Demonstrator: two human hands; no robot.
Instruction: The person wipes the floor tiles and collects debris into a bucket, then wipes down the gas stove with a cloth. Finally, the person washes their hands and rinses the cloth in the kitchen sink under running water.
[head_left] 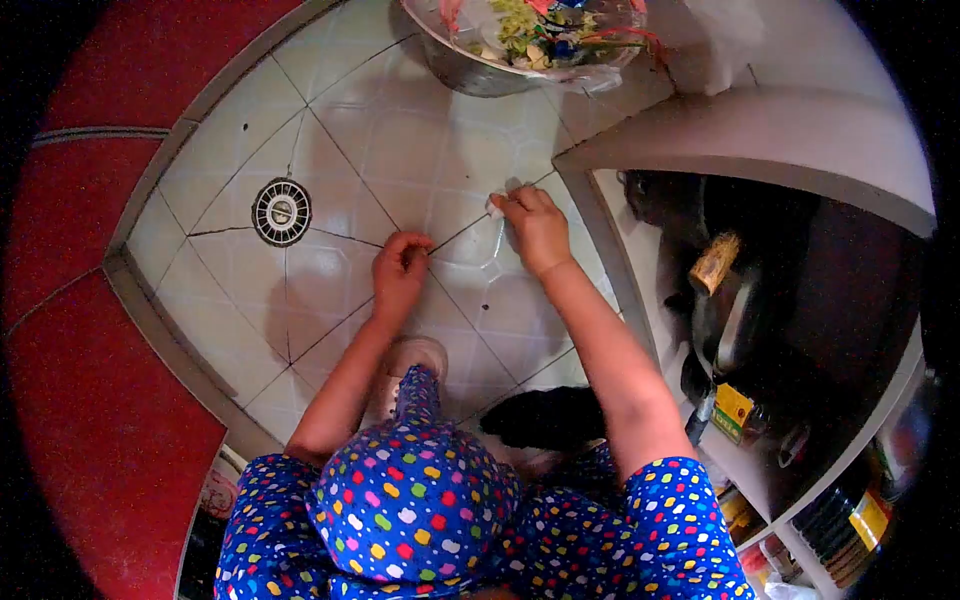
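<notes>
My right hand is low over the tiled floor, with thumb and fingers pinched on a small white piece. Its exact kind is too small to tell. To the left and nearer my body, my left hand hangs just above the tiles, fingers curled in. What lies inside those fingers, if anything, is hidden. Small dark specks dot the floor close to both hands. A round floor drain is set in the tiles to the left of my left hand.
Beyond my hands stands a metal basin lined with clear plastic, holding vegetable scraps. On the right, an open cabinet contains a wooden-handled pan and a yellow packet. Red cabinet fronts line the left. My shoe is below.
</notes>
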